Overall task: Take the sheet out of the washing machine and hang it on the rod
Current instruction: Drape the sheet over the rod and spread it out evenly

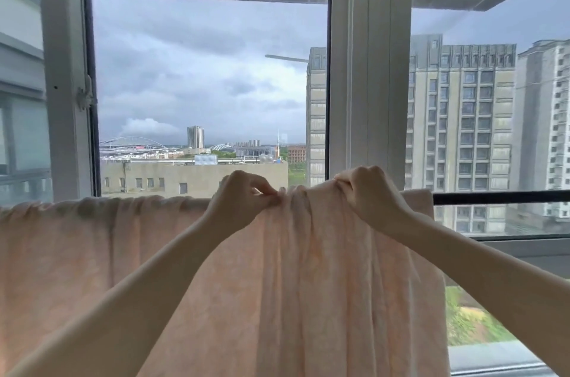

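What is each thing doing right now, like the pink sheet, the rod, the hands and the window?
pink sheet: draped over the rod, bunched between the hands.
rod: horizontal, bare at its right end.
left hand: pinching the sheet's top fold.
right hand: gripping the sheet's top fold.
window: cannot tell if open.

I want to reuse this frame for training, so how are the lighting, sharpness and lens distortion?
Head view: backlit by the overcast sky, so the left hand, right hand and pink sheet look dim; soft, smeary detail throughout; wide-angle bowing tilts the window frame; no glare.
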Available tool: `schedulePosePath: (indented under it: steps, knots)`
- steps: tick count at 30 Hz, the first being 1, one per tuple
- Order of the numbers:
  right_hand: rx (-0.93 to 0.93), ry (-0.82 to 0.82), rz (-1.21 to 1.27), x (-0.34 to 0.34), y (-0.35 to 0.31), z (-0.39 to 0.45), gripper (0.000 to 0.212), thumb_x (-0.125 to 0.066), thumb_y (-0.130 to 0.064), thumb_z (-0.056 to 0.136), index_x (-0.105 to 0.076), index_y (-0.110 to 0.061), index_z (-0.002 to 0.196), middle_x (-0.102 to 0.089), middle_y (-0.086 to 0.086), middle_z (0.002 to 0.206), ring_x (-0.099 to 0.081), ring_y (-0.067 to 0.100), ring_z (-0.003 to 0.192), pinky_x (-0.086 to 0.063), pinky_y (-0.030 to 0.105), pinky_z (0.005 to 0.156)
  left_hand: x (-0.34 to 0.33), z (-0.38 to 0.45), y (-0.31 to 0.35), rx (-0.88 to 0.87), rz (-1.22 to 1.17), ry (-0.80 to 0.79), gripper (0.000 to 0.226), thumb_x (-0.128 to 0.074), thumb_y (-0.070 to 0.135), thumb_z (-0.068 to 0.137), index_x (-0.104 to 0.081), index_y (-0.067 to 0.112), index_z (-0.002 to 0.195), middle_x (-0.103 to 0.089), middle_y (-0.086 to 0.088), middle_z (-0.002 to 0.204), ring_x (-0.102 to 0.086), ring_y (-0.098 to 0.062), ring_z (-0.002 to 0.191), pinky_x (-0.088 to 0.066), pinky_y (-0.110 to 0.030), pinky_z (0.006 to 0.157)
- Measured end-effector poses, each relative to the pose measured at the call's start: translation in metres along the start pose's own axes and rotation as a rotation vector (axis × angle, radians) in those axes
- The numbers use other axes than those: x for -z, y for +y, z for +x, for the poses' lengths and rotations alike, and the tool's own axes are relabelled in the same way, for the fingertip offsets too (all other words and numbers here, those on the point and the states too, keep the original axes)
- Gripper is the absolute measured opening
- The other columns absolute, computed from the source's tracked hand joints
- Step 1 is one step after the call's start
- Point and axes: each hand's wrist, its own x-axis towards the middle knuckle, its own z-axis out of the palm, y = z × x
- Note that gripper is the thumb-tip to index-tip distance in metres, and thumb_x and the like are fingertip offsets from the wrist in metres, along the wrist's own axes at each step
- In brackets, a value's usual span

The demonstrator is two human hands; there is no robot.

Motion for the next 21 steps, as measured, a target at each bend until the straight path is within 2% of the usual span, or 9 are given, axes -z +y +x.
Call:
schedulePosePath:
  steps: [2,3,5,8,10,13,15,18,21]
  knots:
    - [-0.050,0.030,-0.011,0.011,0.011,0.009,0.030,-0.048,-0.016,0.095,-0.068,-0.016,0.073,-0.064,0.000,0.063,-0.060,0.019,0.058,-0.055,0.037,0.061,0.003,0.005,0.002,0.026,0.012,0.010,0.015,-0.080,0.022,0.077,-0.072,0.029,0.066,-0.062,0.019,0.054,-0.055,0.007,0.055,-0.041,-0.024,0.061]
    - [-0.085,0.052,-0.028,0.017,0.020,0.013,0.030,-0.048,-0.016,0.095,-0.068,-0.016,0.073,-0.064,0.000,0.064,-0.060,0.018,0.057,-0.054,0.035,0.059,0.004,0.009,0.001,0.041,0.022,0.047,0.012,-0.078,0.021,0.079,-0.072,0.024,0.068,-0.063,0.017,0.057,-0.056,0.005,0.058,-0.039,-0.024,0.061]
    - [-0.154,0.078,-0.082,0.027,0.039,0.015,0.029,-0.047,-0.016,0.096,-0.071,-0.015,0.079,-0.068,0.002,0.070,-0.060,0.021,0.061,-0.050,0.031,0.059,0.004,0.018,-0.003,0.105,0.042,0.163,0.011,-0.075,0.022,0.082,-0.072,0.018,0.072,-0.066,0.009,0.068,-0.063,-0.008,0.071,-0.037,-0.024,0.066]
    - [-0.172,-0.058,-0.012,0.030,0.061,0.006,0.019,-0.055,-0.019,0.095,-0.073,-0.015,0.096,-0.073,0.002,0.089,-0.067,0.019,0.079,-0.053,0.032,0.072,-0.006,0.023,-0.009,0.212,0.127,0.192,0.016,-0.072,0.025,0.083,-0.066,0.026,0.068,-0.070,0.004,0.078,-0.066,-0.021,0.088,-0.045,-0.028,0.074]
    - [-0.143,-0.173,0.070,0.029,0.065,-0.002,0.020,-0.054,-0.023,0.096,-0.072,-0.016,0.100,-0.073,-0.001,0.095,-0.066,0.013,0.084,-0.049,0.024,0.073,-0.017,0.022,-0.005,0.220,0.221,0.165,0.012,-0.068,0.026,0.083,-0.068,0.027,0.072,-0.073,0.001,0.085,-0.067,-0.025,0.090,-0.053,-0.036,0.077]
    - [-0.122,-0.192,0.105,0.031,0.067,-0.010,0.024,-0.047,-0.027,0.098,-0.069,-0.021,0.100,-0.071,-0.005,0.092,-0.065,0.010,0.082,-0.044,0.021,0.066,-0.027,0.024,0.004,0.194,0.260,0.227,0.008,-0.065,0.023,0.084,-0.073,0.021,0.081,-0.074,-0.001,0.089,-0.066,-0.027,0.091,-0.052,-0.035,0.074]
    - [-0.107,-0.177,0.109,0.033,0.070,-0.013,0.022,-0.049,-0.026,0.095,-0.069,-0.021,0.105,-0.071,-0.006,0.093,-0.065,0.009,0.082,-0.050,0.023,0.071,-0.027,0.029,0.007,0.162,0.301,0.250,0.009,-0.064,0.020,0.086,-0.073,0.019,0.085,-0.074,-0.004,0.092,-0.066,-0.029,0.093,-0.050,-0.034,0.072]
    - [-0.071,-0.171,0.082,0.037,0.077,-0.017,0.025,-0.057,-0.033,0.091,-0.068,-0.022,0.110,-0.072,-0.007,0.096,-0.066,0.007,0.087,-0.055,0.028,0.080,-0.020,0.034,0.004,0.165,0.355,0.183,0.008,-0.064,0.020,0.087,-0.072,0.019,0.086,-0.073,-0.005,0.095,-0.066,-0.030,0.094,-0.052,-0.036,0.076]
    - [-0.046,-0.170,0.098,0.038,0.081,-0.023,0.026,-0.059,-0.039,0.091,-0.068,-0.023,0.110,-0.072,-0.009,0.093,-0.066,0.003,0.085,-0.055,0.027,0.081,-0.018,0.033,0.002,0.171,0.276,0.043,0.010,-0.069,0.013,0.082,-0.070,0.022,0.079,-0.073,0.000,0.090,-0.066,-0.021,0.090,-0.052,-0.035,0.081]
